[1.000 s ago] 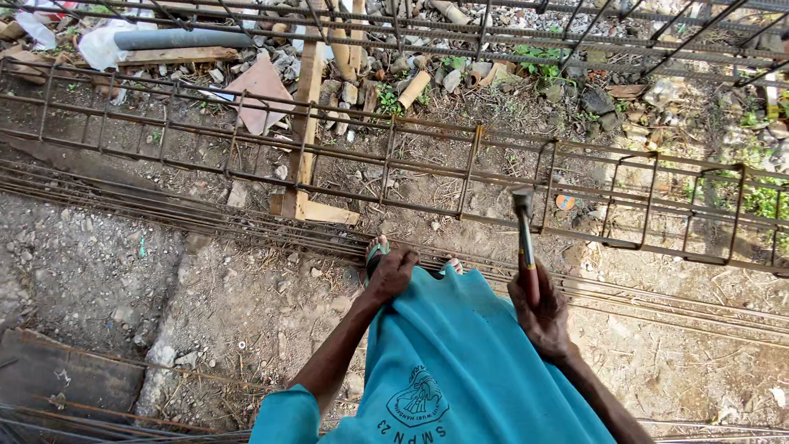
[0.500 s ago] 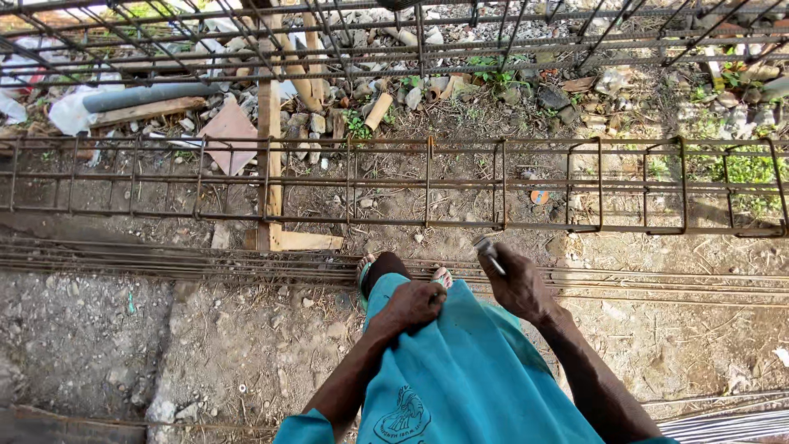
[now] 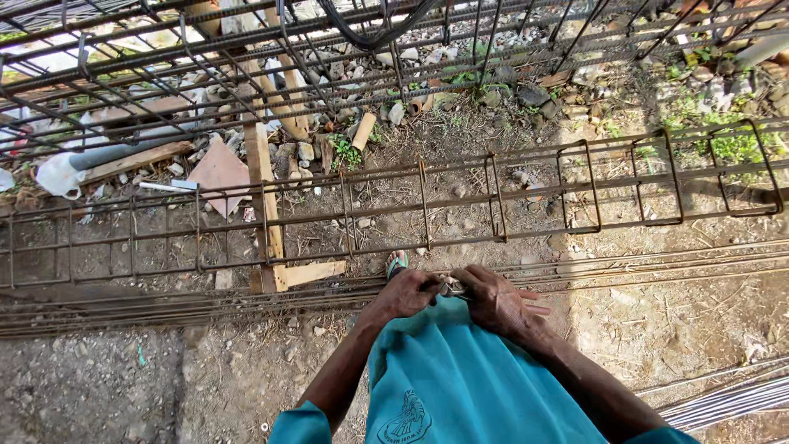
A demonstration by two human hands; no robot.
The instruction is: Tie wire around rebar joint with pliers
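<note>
My left hand point(image 3: 407, 293) and my right hand point(image 3: 495, 301) meet in front of my teal shirt point(image 3: 460, 378). Both close around a small metal tool point(image 3: 450, 289), and only a short piece of it shows between them. Just beyond my hands a long rusty rebar cage point(image 3: 493, 197) lies across the ground. A bundle of straight rebar rods point(image 3: 164, 308) runs along its near side. The toe of my sandal point(image 3: 397, 263) peeks out above my left hand.
A wooden plank point(image 3: 265, 205) crosses under the cage. A second rebar cage point(image 3: 205, 57) lies further back. Rubble, a grey pipe point(image 3: 123, 152) and a white bag point(image 3: 57, 174) sit at far left. Thin rods point(image 3: 723, 403) lie at lower right. The ground is dirt and gravel.
My right hand held the tool upright away from my body, then brought it down to my front. My left hand has come over and now grips it too. The view shifted left.
</note>
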